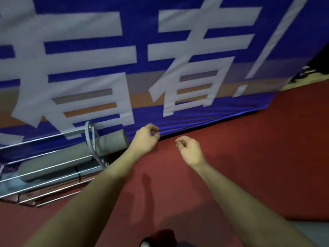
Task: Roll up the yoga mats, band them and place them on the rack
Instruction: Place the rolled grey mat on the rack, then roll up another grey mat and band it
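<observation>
A metal wire rack (53,177) stands at the left on a dark red floor (231,139), against a blue banner. A rolled grey yoga mat (57,159) lies lengthwise on the rack's upper rails, one end poking past the rack's white end frame (91,139).

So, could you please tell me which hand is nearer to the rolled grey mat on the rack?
Left. The left hand hovers just right of the rolled grey mat; the right hand is farther right.

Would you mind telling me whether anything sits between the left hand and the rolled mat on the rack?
Nothing visible does: the left hand hovers just right of the rolled grey mat lying on the metal rack.
</observation>
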Motion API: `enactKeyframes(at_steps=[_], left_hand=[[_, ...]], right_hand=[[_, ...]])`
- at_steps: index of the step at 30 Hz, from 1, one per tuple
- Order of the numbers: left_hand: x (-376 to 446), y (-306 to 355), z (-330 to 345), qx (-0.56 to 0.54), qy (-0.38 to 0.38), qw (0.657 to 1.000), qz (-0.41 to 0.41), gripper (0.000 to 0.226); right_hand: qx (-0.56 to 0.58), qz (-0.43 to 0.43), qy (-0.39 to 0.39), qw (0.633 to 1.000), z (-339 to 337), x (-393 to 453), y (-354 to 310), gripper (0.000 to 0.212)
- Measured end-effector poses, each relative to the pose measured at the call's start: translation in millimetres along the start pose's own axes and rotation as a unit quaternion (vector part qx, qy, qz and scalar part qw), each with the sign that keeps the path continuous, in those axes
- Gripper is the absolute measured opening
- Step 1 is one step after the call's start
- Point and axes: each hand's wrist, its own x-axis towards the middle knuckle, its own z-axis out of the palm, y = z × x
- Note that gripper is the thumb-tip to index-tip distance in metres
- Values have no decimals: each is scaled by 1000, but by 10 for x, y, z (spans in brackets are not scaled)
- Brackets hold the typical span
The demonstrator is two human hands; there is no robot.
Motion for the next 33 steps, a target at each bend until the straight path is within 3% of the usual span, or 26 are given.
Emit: enactKeyframes(at_steps=[5, 10, 15, 19, 25, 29, 33], left_hand=[[-569, 666, 513, -42, -24, 999, 18, 19], [-1190, 1126, 1204, -1, -73, 996, 56, 14], [-1893, 1634, 1761, 31, -119, 988, 93, 11], [-2501, 1999, 2159, 17, -138, 985, 100, 8], [-3656, 2351, 2781, -74, -152, 979, 115, 18], [-4317, 2170, 3243, -33, -195, 968, 153, 21], [-5014, 2005, 3630, -4, -235, 956, 178, 19]], right_hand=[[26, -3, 27, 999, -876, -635, 267, 27], [36, -3, 55, 998, -1706, -1284, 697, 19], [-10, 49, 62, 997, -2514, -2038, 1276, 35], [-7, 73, 99, 992, -3044, -2708, 1567, 35], [11, 70, 168, 983, -3559, -3859, 1869, 28], [39, 56, 214, 975, -3646, -4802, 2099, 26], [76, 105, 249, 960, -3638, -5745, 2506, 18]])
